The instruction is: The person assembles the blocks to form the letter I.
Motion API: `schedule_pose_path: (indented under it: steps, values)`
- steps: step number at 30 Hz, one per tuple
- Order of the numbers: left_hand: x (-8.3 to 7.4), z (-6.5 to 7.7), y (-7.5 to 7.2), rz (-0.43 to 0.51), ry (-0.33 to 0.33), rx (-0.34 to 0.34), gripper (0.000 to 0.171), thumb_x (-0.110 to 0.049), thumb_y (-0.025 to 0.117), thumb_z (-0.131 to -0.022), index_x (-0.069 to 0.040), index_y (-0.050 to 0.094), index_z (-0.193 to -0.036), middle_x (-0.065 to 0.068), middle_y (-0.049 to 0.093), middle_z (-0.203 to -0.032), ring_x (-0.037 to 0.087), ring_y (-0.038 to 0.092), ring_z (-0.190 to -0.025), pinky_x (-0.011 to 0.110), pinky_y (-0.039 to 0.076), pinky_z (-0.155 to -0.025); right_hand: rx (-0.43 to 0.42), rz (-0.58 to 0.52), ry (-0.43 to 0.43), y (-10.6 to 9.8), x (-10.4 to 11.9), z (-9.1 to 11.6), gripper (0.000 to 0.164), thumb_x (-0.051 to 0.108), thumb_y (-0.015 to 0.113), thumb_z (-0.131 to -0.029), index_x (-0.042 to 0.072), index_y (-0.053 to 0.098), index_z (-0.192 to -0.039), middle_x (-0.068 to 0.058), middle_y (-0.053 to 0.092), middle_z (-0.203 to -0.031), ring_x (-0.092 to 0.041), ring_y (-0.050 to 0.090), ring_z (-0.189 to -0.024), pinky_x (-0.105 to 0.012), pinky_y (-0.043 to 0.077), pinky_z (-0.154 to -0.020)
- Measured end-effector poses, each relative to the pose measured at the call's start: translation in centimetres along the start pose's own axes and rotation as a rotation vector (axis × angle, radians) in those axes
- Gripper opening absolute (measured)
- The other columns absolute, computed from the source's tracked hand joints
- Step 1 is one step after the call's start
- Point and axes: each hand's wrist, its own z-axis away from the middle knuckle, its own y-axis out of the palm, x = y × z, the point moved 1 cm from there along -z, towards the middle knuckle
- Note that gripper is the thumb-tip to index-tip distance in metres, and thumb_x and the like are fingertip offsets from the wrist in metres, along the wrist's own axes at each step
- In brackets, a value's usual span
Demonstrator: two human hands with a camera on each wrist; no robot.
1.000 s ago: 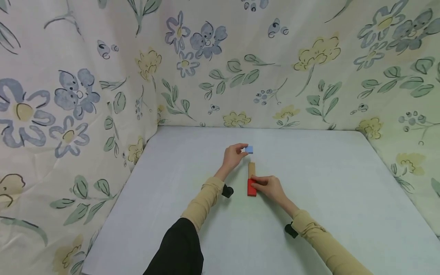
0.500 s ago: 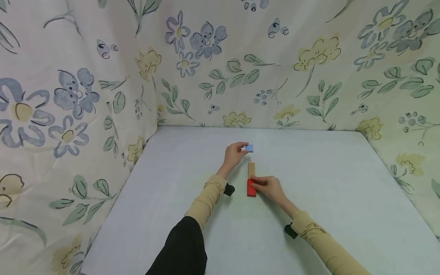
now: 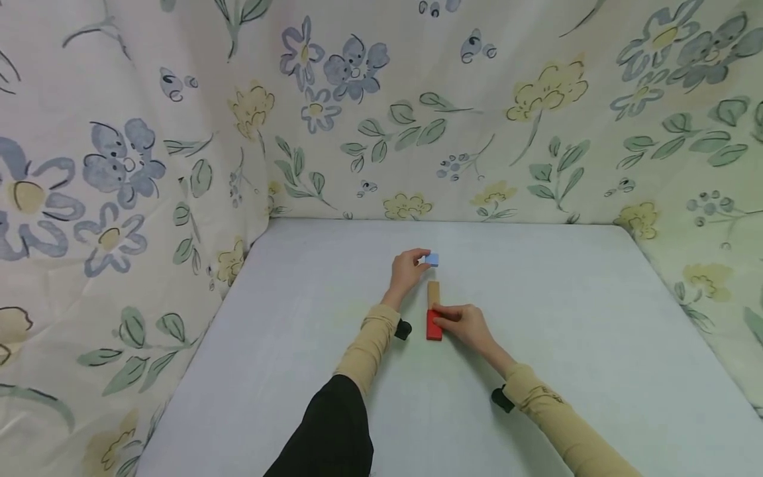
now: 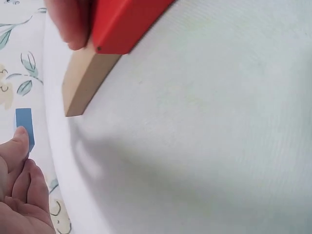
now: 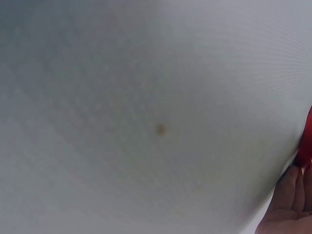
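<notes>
My left hand (image 3: 407,273) pinches a small light-blue block (image 3: 433,260) between thumb and fingertips, beyond the far end of a tan wooden piece. In the left wrist view, the blue block (image 4: 24,126) stands up from the fingertips, apart from the tan piece (image 4: 82,87). That tan piece adjoins a wider red block (image 3: 434,328), in line with it; whether they are joined cannot be told. My right hand (image 3: 471,324) pinches the red block from the right side. Only a corner of the red block (image 5: 306,141) shows beside the hand in the right wrist view.
A white-topped table (image 3: 566,298) lies under the hands. Floral fabric (image 3: 417,132) hangs behind it and along both sides. A dark wrist camera (image 3: 403,329) sits at the left wrist, and another dark camera (image 3: 503,399) at the right.
The left forearm has shifted slightly right, with the blue block still pinched at nearly the same place. The head view has turned a little. The right hand stays on the red block.
</notes>
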Motion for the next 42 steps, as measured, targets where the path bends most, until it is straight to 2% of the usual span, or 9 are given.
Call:
schedule_pose_path:
  steps: [11,22,35,42]
  values:
    - [1.5,0.2,1.6,-0.032,-0.021,0.013,0.029,-0.005,0.067,-0.086,-0.006,0.069,-0.115,0.009,0.068,-0.118,0.023,0.065,-0.103,0.034,0.053,-0.089,-0.013,0.004,-0.007,0.0,0.0,-0.1,0.034,0.017,0.073,-0.083,0.009,0.069,-0.115,-0.009,0.068,-0.116,-0.024,0.063,-0.111,-0.038,0.053,-0.090]
    - [2.8,0.3,2.7,-0.071,-0.039,0.004,0.030,-0.008,0.068,-0.086,-0.008,0.069,-0.116,0.007,0.070,-0.115,0.020,0.066,-0.105,0.033,0.050,-0.094,-0.017,-0.017,-0.007,-0.2,0.2,0.1,0.033,0.015,0.073,-0.083,0.007,0.069,-0.115,-0.010,0.068,-0.116,-0.024,0.063,-0.110,-0.030,0.054,-0.088]
    - [2.3,0.2,2.6,-0.106,-0.089,0.017,0.030,-0.013,0.068,-0.086,-0.014,0.069,-0.116,0.002,0.070,-0.115,0.017,0.064,-0.109,0.033,0.051,-0.093,-0.013,-0.019,0.016,0.1,0.1,0.0,0.033,0.017,0.073,-0.083,0.009,0.069,-0.116,-0.009,0.068,-0.117,-0.023,0.063,-0.111,-0.036,0.054,-0.089]
    - [2.4,0.1,3.0,-0.118,-0.097,0.010,0.030,-0.015,0.069,-0.086,-0.016,0.070,-0.117,0.000,0.070,-0.115,0.016,0.064,-0.109,0.031,0.051,-0.092,-0.023,-0.007,0.015,0.0,0.0,0.0,0.032,0.018,0.073,-0.083,0.009,0.070,-0.114,-0.009,0.068,-0.116,-0.024,0.063,-0.110,-0.033,0.054,-0.088]
